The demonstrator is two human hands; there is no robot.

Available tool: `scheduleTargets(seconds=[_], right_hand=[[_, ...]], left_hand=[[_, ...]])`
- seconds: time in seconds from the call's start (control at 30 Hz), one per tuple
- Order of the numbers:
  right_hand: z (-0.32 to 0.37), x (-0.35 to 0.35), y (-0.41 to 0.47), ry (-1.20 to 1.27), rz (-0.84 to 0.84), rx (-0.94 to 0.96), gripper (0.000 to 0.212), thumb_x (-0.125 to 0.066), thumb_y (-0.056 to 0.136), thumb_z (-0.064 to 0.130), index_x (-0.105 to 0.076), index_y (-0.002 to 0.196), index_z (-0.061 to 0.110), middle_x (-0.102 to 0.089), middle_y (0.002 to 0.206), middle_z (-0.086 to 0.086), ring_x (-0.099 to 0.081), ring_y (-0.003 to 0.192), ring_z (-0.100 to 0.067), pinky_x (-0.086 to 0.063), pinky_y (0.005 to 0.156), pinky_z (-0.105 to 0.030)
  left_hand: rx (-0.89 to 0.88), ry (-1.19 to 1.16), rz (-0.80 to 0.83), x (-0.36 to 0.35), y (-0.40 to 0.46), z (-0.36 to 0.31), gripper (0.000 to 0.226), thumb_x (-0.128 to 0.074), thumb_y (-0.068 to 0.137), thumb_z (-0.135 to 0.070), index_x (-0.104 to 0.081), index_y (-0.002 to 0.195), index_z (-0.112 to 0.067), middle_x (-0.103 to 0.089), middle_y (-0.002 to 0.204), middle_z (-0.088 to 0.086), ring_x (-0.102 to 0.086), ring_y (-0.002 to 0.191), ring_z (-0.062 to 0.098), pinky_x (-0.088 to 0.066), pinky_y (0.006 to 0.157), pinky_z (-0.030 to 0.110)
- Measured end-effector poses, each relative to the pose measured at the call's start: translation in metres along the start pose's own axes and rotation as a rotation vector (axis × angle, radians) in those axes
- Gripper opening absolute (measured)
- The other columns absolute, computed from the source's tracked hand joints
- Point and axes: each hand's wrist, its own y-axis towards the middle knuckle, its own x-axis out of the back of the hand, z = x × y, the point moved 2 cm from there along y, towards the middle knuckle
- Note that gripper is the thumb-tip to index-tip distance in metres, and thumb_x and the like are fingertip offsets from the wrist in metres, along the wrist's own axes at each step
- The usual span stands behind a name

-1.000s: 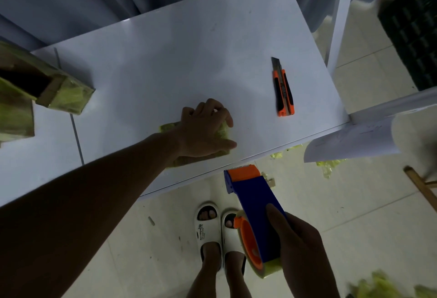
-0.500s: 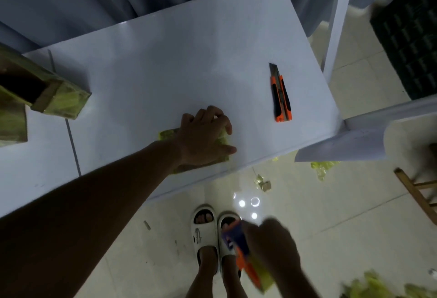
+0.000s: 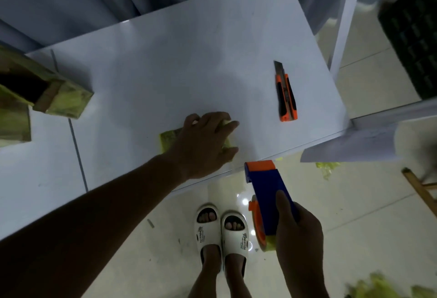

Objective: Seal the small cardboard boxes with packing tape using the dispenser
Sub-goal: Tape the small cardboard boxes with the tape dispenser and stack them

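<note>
I note the left hand [image 3: 205, 141] pressing the small box [image 3: 169, 140] steady on the surface [image 3: 165, 66]; right hand [image 3: 299, 234] fingers clasp the dispenser [image 3: 267, 193], poised to tape.

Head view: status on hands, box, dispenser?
Left hand pressing on box at table edge. Right hand holds dispenser just off the edge, no contact with box. Knife lies apart, path clear.
</note>
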Motion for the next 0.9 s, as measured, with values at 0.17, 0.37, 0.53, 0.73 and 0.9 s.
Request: scheduleTargets(seconds=[0.17, 0.37, 0.53, 0.73, 0.9], right_hand=[[0.009, 0.006, -0.001, 0.112, -0.013, -0.005, 0.050, -0.041, 0.080, 0.059, -0.066, 0.077, 0.017, -0.067, 0.060, 0.012, -0.063, 0.058, 0.001, -0.041, 0.043, -0.010], [0.009, 0.007, 0.003, 0.188, -0.020, 0.015, 0.045, -0.046, 0.088, 0.048, -0.066, 0.083, 0.008, -0.061, 0.054, 0.015, -0.058, 0.051, 0.002, -0.040, 0.042, -0.009], [0.011, 0.012, 0.004, 0.233, -0.031, 0.050, 0.042, -0.046, 0.084, 0.051, -0.065, 0.081, 0.013, -0.064, 0.058, 0.014, -0.060, 0.053, 0.001, -0.041, 0.042, -0.009], [0.012, 0.018, 0.003, 0.269, -0.041, 0.046, 0.041, -0.046, 0.082, 0.053, -0.065, 0.075, 0.017, -0.067, 0.063, 0.008, -0.062, 0.057, -0.003, -0.044, 0.054, -0.025], [0.013, 0.016, 0.003, 0.285, -0.024, 0.052, 0.040, -0.047, 0.082, 0.052, -0.064, 0.073, 0.018, -0.065, 0.060, 0.008, -0.060, 0.054, -0.002, -0.044, 0.051, -0.024]], left_hand=[[0.059, 0.021, -0.020, -0.009, -0.001, -0.006, 0.079, -0.056, 0.076, -0.074, -0.048, 0.136, -0.023, -0.040, 0.145, 0.003, -0.042, 0.131, 0.025, -0.035, 0.104, 0.047], [0.076, 0.141, -0.054, -0.015, 0.001, -0.009, 0.068, -0.066, 0.058, -0.057, -0.048, 0.114, -0.022, -0.047, 0.128, 0.006, -0.049, 0.106, 0.028, -0.040, 0.083, 0.043], [0.082, 0.134, -0.024, -0.015, 0.001, -0.009, 0.067, -0.067, 0.058, -0.053, -0.048, 0.115, -0.024, -0.043, 0.130, 0.005, -0.048, 0.109, 0.027, -0.039, 0.084, 0.042], [0.012, 0.042, 0.141, 0.003, 0.008, -0.005, 0.080, -0.068, 0.066, -0.077, -0.045, 0.134, -0.041, -0.016, 0.158, 0.001, -0.037, 0.133, 0.037, -0.044, 0.099, 0.052], [-0.159, 0.016, 0.041, 0.011, -0.007, -0.004, 0.047, -0.074, 0.073, -0.054, -0.064, 0.112, -0.029, -0.050, 0.137, 0.005, -0.048, 0.125, 0.033, -0.050, 0.093, 0.054]])
